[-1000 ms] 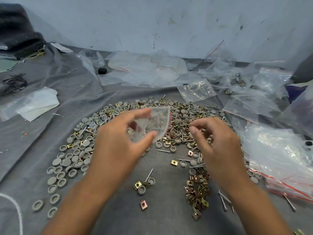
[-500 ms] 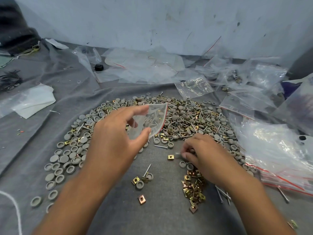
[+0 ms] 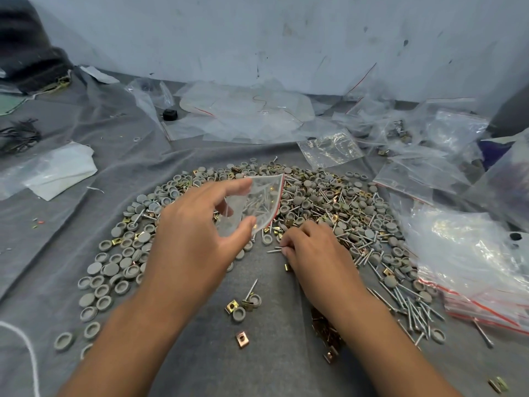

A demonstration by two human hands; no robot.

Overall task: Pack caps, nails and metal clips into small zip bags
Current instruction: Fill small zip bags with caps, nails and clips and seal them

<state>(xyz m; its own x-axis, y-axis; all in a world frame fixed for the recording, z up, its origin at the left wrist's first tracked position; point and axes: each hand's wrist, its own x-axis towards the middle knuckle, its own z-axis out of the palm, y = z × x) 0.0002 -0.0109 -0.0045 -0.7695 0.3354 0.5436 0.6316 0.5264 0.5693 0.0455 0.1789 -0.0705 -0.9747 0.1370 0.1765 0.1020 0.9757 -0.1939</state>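
Since the frame 1 second back, my right hand (image 3: pixel 315 250) has dropped from up beside the bag down onto the grey table (image 3: pixel 272 368), at the near edge of the heap in the middle of the frame. Its fingers are curled narrow and seem to be pinching a nail (image 3: pixel 274 250) whose tip pokes out to the left, though I can't tell if it's 1 nail or more under there.

My left hand (image 3: pixel 194 242) holds the small zip bag (image 3: pixel 254 204) up above the heap, thumb below and forefinger on top, pinched near the mouth. I'd guess that's so the red-striped opening stays facing the right hand and each pickup only has a short trip. There's already some nails, a cap and a gold bit inside it.

Grey caps (image 3: pixel 114 267) spread in an arc on the left, nails (image 3: pixel 412 308) fan out lower right, and brassy metal clips (image 3: pixel 326 328) sit in a clump by my right wrist. Sorted-ish like that, I figure, so each kind is quick to grab. Packed bags (image 3: pixel 472 267) are stacked off to the right edge, out of the way.
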